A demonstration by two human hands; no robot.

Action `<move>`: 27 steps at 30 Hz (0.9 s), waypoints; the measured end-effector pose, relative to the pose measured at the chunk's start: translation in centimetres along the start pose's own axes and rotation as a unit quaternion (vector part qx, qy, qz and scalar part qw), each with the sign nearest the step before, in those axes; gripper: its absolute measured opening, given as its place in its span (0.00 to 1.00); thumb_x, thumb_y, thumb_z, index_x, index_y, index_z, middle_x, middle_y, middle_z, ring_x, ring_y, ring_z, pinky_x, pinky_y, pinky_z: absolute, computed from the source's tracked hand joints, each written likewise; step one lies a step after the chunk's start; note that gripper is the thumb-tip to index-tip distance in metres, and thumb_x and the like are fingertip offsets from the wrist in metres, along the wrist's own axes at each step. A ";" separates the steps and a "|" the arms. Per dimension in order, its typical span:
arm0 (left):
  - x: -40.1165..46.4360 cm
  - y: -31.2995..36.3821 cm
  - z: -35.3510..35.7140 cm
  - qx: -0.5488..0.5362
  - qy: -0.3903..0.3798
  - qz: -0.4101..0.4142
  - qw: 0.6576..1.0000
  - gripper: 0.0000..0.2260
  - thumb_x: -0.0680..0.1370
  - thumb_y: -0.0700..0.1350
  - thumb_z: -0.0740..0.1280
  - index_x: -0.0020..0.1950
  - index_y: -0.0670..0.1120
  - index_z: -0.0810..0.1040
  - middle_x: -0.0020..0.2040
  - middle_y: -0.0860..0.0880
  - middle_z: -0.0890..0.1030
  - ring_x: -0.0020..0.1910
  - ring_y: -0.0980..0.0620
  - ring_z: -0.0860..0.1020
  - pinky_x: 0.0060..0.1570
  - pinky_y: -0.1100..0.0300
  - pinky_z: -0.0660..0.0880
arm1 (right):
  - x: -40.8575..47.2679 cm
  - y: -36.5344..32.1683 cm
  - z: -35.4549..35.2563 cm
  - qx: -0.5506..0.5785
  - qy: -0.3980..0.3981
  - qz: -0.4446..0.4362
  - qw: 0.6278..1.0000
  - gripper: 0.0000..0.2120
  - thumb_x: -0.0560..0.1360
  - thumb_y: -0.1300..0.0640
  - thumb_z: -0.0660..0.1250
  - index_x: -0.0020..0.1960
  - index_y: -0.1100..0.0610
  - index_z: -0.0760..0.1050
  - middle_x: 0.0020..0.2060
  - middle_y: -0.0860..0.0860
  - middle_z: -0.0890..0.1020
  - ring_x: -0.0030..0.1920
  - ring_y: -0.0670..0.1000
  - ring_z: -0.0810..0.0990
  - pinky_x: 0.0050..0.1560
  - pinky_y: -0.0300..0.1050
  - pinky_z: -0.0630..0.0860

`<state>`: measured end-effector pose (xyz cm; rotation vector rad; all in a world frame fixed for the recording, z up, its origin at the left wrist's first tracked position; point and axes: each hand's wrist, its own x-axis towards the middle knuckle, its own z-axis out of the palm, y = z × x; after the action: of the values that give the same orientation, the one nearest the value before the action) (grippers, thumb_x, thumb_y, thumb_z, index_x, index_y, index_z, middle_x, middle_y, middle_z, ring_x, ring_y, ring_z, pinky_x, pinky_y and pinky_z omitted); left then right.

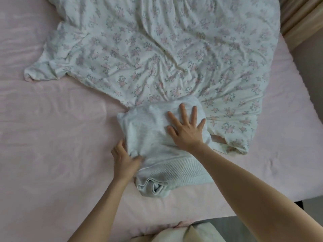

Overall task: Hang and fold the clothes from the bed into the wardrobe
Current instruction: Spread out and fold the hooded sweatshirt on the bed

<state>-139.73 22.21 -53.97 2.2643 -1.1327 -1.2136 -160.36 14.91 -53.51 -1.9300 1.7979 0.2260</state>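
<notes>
Head view: my right hand (pixel 186 131), fingers (pixel 193 113) spread flat, presses the folded white sweater (pixel 153 145) lying on the pink bed (pixel 52 137), partly over the floral duvet (pixel 157 49). My left hand (pixel 125 158) pinches its left edge. Soft, light and limp, it will likely sag; best lifted from beneath both sides.

Home bedroom: bed (pixel 52 137) w/ pink sheet, floral duvet (pixel 157 49), beige curtain (pixel 300 16) at top right.
</notes>
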 end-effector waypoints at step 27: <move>8.7 17.0 10.1 0.253 -0.097 0.408 0.872 0.18 0.78 0.61 0.59 0.51 0.46 0.67 0.41 0.49 0.76 0.39 0.45 0.75 0.33 0.56 0.62 | -12.1 6.5 5.9 0.594 0.024 0.327 0.734 0.31 0.70 0.51 0.73 0.68 0.56 0.64 0.60 0.50 0.76 0.58 0.52 0.76 0.60 0.54 0.75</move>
<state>-153.48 5.53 -54.31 1.5915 -2.3810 -0.8380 -166.91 28.31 -54.89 -0.3789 1.8165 -0.6319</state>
